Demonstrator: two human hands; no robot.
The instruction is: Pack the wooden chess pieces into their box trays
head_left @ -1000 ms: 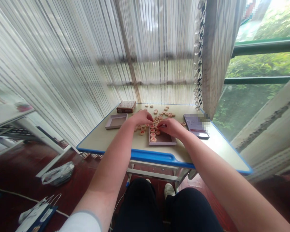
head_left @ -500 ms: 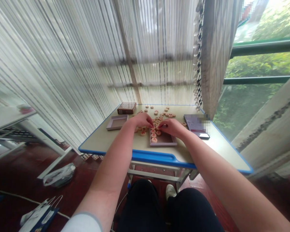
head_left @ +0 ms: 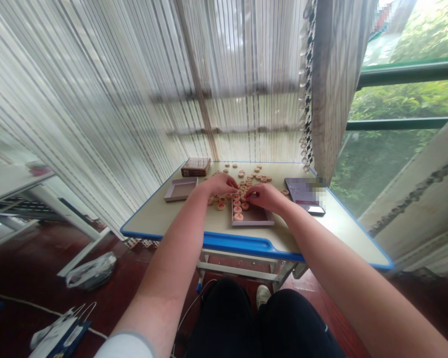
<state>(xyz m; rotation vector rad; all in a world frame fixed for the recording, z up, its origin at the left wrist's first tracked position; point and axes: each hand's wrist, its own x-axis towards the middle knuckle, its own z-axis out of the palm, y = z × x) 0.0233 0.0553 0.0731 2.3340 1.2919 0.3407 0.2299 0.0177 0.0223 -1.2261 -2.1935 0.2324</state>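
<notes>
A shallow open box (head_left: 259,223) stands near the front of the desk, with round wooden Chinese chess pieces (head_left: 238,217) lined up along its left side, their red characters facing up. My right hand (head_left: 263,195) reaches over the box's right side, finger and thumb closed on a chess piece (head_left: 243,197) at the second row's far end. My left hand (head_left: 223,184) hovers past the box's far left corner, fingertips close together; what they pinch, if anything, is too small to make out. Loose chess pieces (head_left: 221,206) lie left of the box, and several more lie behind both hands.
An empty box lid (head_left: 181,190) and a brown box (head_left: 196,166) sit at the desk's left. On the right lies a dark tablet or phone (head_left: 304,195). A blue rim (head_left: 239,242) edges the desk (head_left: 153,219). String curtains (head_left: 246,119) hang behind it.
My left hand has moved slightly up and away from the box, uncovering a chess piece at the left row's far end. My right hand stays nearly in place.
</notes>
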